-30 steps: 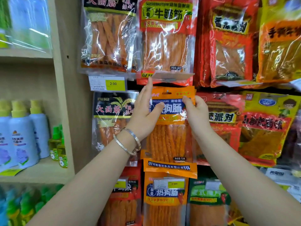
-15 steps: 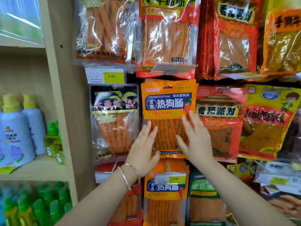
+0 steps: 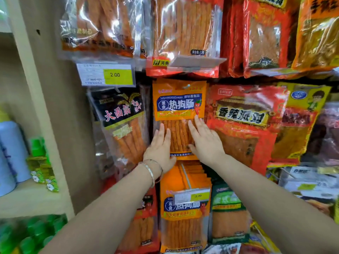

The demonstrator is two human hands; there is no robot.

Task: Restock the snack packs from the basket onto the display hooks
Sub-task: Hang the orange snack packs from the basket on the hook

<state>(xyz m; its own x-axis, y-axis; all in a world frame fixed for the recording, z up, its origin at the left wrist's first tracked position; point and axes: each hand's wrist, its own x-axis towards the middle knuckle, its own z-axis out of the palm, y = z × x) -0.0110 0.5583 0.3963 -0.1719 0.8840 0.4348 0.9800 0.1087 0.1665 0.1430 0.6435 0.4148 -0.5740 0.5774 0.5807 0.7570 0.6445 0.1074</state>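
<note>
Snack pack, the orange one, hangs from its display hook in the middle row, between a black pack and a red pack. I see my left hand and right hand pressed flat on its lower half, fingers straight, slightly apart, gripping nothing.

Glossy crinkled plastic film on orange pack at centre, clear shiny window on black pack left of it, shiny metal bangles lower centre, paper price tag behind clear plastic upper left, matt beige shelf, smooth plastic bottle at left edge
</note>
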